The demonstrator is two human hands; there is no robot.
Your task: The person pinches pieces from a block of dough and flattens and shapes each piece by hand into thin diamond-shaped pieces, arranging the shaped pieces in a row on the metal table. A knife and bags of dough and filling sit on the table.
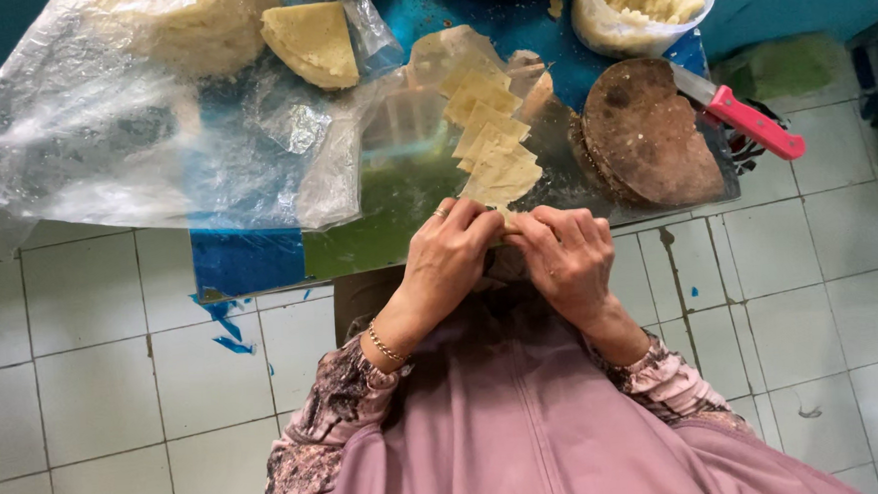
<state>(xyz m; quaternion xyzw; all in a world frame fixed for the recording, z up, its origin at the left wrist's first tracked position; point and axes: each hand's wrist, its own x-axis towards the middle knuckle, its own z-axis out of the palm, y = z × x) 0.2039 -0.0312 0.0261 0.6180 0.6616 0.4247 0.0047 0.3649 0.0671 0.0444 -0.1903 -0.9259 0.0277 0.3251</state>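
Note:
My left hand [450, 256] and my right hand [565, 255] meet at the near edge of a blue and green table [249, 259]. Both pinch one pale dough piece [507, 225] between the fingertips; most of it is hidden by my fingers. Just beyond my hands a row of several thin yellowish dough squares [491, 139] lies overlapping on the table. My left hand wears a ring, and a thin bracelet circles that wrist.
A large clear plastic sheet [133, 133] covers the table's left, with a folded dough stack [313, 43] on it. A round worn wooden board [648, 131] lies at right with a red-handled knife [743, 116]. A plastic bowl of pale filling [646, 1] stands behind. White tiled floor surrounds.

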